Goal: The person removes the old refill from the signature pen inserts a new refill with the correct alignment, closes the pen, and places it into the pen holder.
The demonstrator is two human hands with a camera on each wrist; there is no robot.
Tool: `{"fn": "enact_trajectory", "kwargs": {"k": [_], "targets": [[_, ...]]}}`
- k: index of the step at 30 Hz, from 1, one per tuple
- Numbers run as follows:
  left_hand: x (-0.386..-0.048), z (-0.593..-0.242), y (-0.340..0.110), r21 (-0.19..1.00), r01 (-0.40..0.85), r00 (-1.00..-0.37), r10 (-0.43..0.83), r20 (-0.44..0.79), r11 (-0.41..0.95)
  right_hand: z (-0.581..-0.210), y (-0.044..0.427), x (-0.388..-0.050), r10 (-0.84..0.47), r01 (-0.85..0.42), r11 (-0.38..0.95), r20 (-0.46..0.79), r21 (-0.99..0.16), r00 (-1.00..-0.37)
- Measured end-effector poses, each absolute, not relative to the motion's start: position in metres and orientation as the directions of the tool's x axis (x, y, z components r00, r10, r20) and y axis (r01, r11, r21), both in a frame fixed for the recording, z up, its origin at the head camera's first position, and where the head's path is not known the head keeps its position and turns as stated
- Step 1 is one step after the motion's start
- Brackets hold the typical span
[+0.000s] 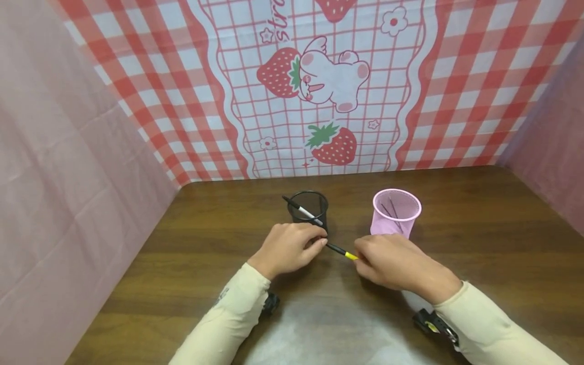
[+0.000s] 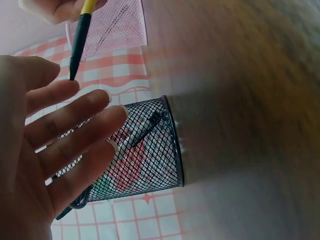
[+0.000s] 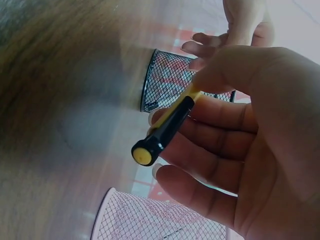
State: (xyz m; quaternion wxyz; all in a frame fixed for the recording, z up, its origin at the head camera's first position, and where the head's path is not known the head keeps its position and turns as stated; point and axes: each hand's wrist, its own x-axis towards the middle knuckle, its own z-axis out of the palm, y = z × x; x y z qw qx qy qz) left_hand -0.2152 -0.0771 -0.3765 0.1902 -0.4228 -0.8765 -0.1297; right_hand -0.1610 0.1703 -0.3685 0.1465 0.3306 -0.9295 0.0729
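My right hand (image 1: pixel 397 261) pinches a yellow-and-black pen (image 1: pixel 336 248) between thumb and fingers, its clip end toward the right wrist camera. The pen's dark tip points left and reaches the index fingertip of my left hand (image 1: pixel 292 247). In the left wrist view, the left fingers are loosely extended, with no grip on the pen visible. Just behind the left hand stands a black mesh pen cup (image 2: pixel 150 155); a black-and-white pen (image 1: pixel 304 210) leans in it. Behind the right hand is a pink mesh cup (image 1: pixel 382 223) with thin dark sticks inside, their kind unclear.
Both cups stand upright on a brown wood-grain table (image 1: pixel 219 218). A red-and-white checked cloth (image 1: pixel 196 111) with strawberry prints hangs at the back. Pink cloth walls (image 1: pixel 82 152) close off the sides.
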Motion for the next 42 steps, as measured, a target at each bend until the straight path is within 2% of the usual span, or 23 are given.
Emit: {"fn": "enact_trajectory", "kwargs": {"k": [6,13,22,32,36,42], "targets": [[-0.215,-0.376,-0.078,0.042,0.83,-0.511,0.73,0.454,0.556,-0.37,0.171,-0.161,-0.599,-0.648,0.761,0.347,-0.035,-0.722],[-0.215,-0.375,-0.082,0.046,0.839,-0.5,0.735,0.457,0.542,-0.367,0.17,-0.161,-0.59,-0.645,0.762,0.36,-0.046,-0.723],[-0.214,-0.375,-0.079,0.055,0.877,-0.444,0.762,0.472,0.477,-0.364,0.17,-0.163,-0.596,-0.661,0.749,0.389,-0.048,-0.703],[-0.216,-0.374,-0.074,0.068,0.9,-0.411,0.786,0.461,0.431,-0.365,0.171,-0.161,-0.577,-0.65,0.758,0.406,-0.057,-0.709],[-0.215,-0.377,-0.074,0.086,0.907,-0.402,0.784,0.474,0.413,-0.364,0.173,-0.161,-0.563,-0.64,0.763,0.393,-0.092,-0.727],[-0.215,-0.379,-0.073,0.091,0.915,-0.379,0.761,0.527,0.393,-0.359,0.177,-0.162,-0.523,-0.624,0.754,0.389,-0.203,-0.758]]}}
